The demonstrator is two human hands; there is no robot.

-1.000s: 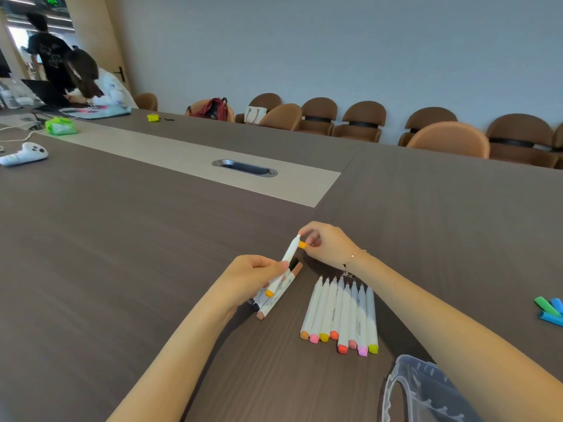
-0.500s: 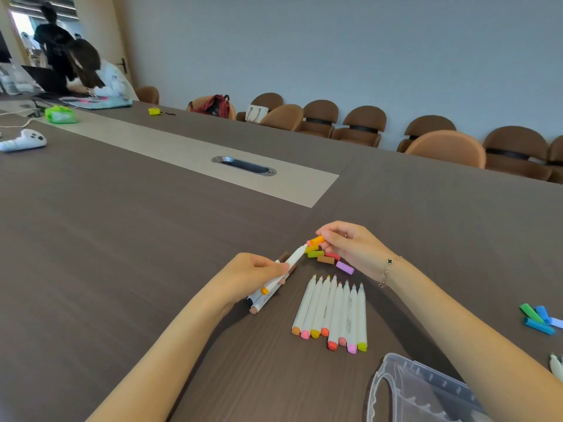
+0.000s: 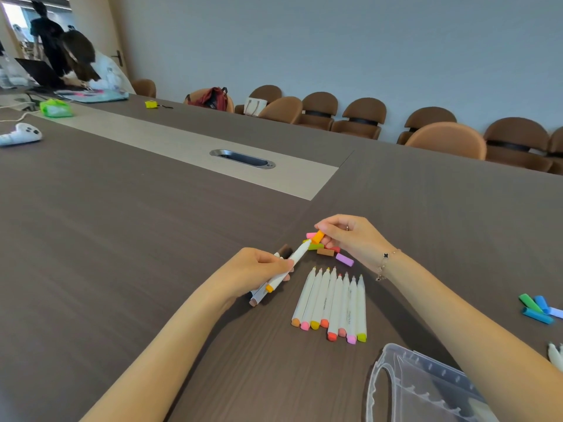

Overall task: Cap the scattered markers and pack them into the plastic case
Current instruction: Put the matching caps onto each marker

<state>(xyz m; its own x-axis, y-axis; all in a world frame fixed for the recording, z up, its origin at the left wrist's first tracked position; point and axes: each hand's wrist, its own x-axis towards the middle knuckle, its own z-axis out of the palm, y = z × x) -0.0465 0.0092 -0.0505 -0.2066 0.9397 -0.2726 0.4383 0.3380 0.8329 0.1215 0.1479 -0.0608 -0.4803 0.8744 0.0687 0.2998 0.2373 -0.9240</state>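
My left hand (image 3: 253,274) grips a white marker (image 3: 286,266) with an orange rear end, its uncapped tip pointing up right. More markers lie under that hand. My right hand (image 3: 350,236) pinches an orange cap (image 3: 318,236) just beyond the marker's tip, not on it. Several loose caps (image 3: 327,251) lie below that hand, a purple cap (image 3: 345,259) among them. A row of several white markers (image 3: 330,303) lies side by side on the table, tips uncapped. The clear plastic case (image 3: 426,388) sits open at bottom right.
Green and blue caps (image 3: 537,309) lie at the right edge, with white marker ends (image 3: 555,356) below them. A metal cable slot (image 3: 242,159) is set in the table's light strip. Chairs line the far wall; people stand at the far left end.
My right hand has drawn the orange cap away from the marker tip, uncovering the pile of loose caps. My left hand still grips the same marker.
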